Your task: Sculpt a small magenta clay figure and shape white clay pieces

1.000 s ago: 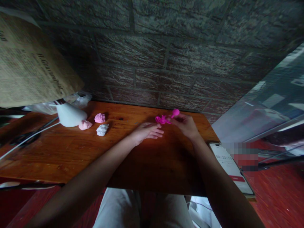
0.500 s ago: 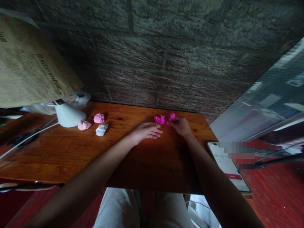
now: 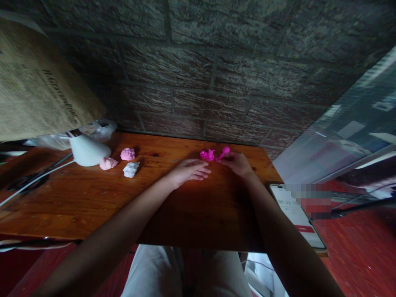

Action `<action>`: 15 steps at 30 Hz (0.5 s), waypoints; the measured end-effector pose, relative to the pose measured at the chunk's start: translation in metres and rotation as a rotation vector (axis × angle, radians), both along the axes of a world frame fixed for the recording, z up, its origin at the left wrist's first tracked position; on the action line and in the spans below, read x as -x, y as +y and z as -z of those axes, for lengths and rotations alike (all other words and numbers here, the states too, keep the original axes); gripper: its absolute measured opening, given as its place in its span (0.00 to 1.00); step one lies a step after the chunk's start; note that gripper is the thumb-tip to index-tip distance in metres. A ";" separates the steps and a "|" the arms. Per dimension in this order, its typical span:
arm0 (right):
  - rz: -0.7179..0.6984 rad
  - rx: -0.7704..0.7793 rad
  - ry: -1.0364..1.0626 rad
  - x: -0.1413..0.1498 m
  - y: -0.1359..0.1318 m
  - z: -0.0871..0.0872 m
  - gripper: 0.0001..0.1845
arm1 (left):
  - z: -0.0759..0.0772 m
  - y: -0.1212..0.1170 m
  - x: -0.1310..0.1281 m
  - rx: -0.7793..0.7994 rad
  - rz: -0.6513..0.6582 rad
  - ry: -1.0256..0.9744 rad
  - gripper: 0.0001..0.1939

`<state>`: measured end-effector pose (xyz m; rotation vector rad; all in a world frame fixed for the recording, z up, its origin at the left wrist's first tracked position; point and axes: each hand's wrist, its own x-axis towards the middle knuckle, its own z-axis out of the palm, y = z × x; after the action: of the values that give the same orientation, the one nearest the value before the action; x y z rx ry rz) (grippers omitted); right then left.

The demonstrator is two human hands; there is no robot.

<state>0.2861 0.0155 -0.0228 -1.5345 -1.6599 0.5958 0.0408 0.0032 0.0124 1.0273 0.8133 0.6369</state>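
My right hand [image 3: 236,163] pinches a small magenta piece [image 3: 225,150] with a rounded top, a bit like a tiny spoon; its exact kind is unclear. Just left of those fingers, two more magenta shapes lie on the wooden table [image 3: 173,220]: a round, petalled lump [image 3: 203,154] and an upright little figure [image 3: 210,155] with points on top. My left hand [image 3: 190,171] is open in front of them, palm turned inward and fingers extended, holding nothing. Whether its fingertips touch the table I cannot tell.
On the left, pink lumps [image 3: 128,154] and a whitish crumpled lump [image 3: 131,169] lie near a lamp's white base [image 3: 88,150], under a newspaper-print shade [image 3: 40,90]. A phone [image 3: 297,218] rests at the right edge. The brick-patterned wall [image 3: 192,70] bounds the back.
In my right hand, the magenta piece has tilted, its rounded top shifting slightly up and right. My left hand keeps nearly the same place and pose.
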 end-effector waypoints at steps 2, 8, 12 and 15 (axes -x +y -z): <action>-0.005 -0.001 -0.006 0.000 0.000 -0.001 0.11 | 0.000 0.000 0.000 0.000 0.000 0.003 0.23; 0.014 -0.008 -0.053 -0.002 -0.002 -0.004 0.08 | 0.001 0.000 0.000 -0.012 -0.007 0.015 0.22; 0.048 -0.014 -0.106 -0.001 -0.004 -0.006 0.07 | 0.001 0.000 0.000 -0.019 0.008 0.016 0.23; 0.080 -0.022 -0.145 0.001 -0.006 -0.008 0.09 | 0.002 0.000 0.000 -0.031 0.017 0.014 0.23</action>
<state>0.2849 0.0093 -0.0149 -1.6529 -1.6965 0.4311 0.0403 0.0036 0.0109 1.0670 0.8084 0.6303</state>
